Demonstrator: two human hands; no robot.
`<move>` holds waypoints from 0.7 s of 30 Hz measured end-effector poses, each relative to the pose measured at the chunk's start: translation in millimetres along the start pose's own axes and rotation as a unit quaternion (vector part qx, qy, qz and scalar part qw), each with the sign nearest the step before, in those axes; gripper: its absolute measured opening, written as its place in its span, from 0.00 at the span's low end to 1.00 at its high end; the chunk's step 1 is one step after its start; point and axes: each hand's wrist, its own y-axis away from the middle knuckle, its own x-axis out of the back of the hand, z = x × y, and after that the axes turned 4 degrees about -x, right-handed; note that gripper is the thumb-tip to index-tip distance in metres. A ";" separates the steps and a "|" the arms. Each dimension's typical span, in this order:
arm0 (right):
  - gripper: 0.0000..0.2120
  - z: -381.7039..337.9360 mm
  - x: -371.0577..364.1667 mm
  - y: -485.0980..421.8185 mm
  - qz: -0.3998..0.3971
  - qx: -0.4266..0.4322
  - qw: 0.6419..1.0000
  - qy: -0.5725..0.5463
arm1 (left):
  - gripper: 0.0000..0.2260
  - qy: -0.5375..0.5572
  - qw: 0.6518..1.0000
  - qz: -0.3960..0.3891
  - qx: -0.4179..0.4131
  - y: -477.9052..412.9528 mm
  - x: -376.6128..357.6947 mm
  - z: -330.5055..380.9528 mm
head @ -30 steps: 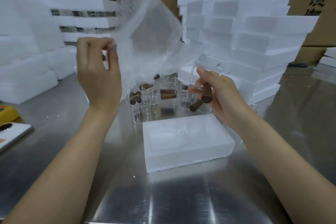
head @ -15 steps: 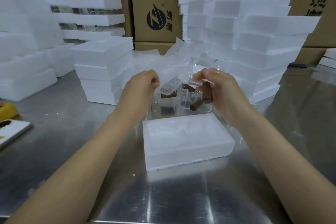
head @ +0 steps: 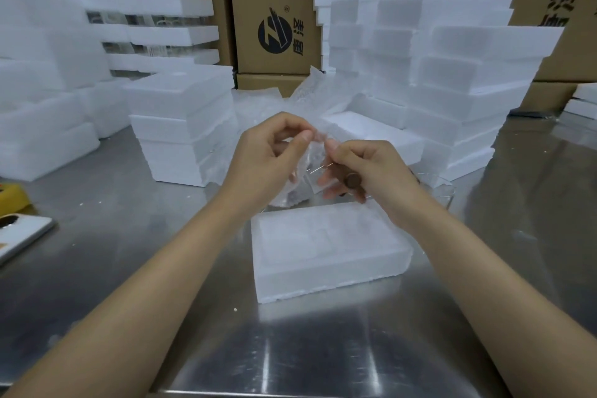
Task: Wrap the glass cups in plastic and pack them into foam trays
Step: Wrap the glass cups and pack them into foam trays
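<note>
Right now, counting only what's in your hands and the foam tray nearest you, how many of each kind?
plastic wrap: 1
glass cup: 1
foam tray: 1
Total: 3

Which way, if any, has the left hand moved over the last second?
Yes. The left hand has come down and rightward, from well left of the foam tray to above its far left corner, beside the right hand, pinching the plastic wrap.
</note>
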 end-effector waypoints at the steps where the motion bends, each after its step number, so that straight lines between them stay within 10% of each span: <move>1: 0.16 0.0 -1.1 0.1 0.001 0.008 1.000 0.000 | 0.05 0.014 1.000 0.000 -0.002 1.3 -0.6 1.4; 13: 0.08 -2.6 -11.0 -3.5 -0.003 -0.030 0.958 -0.284 | 0.06 0.070 0.994 0.052 -0.072 20.1 -32.5 15.6; 21: 0.14 -0.7 -17.8 1.1 -0.041 0.032 0.965 -0.257 | 0.03 -0.319 0.884 0.168 -0.296 22.7 -37.1 20.4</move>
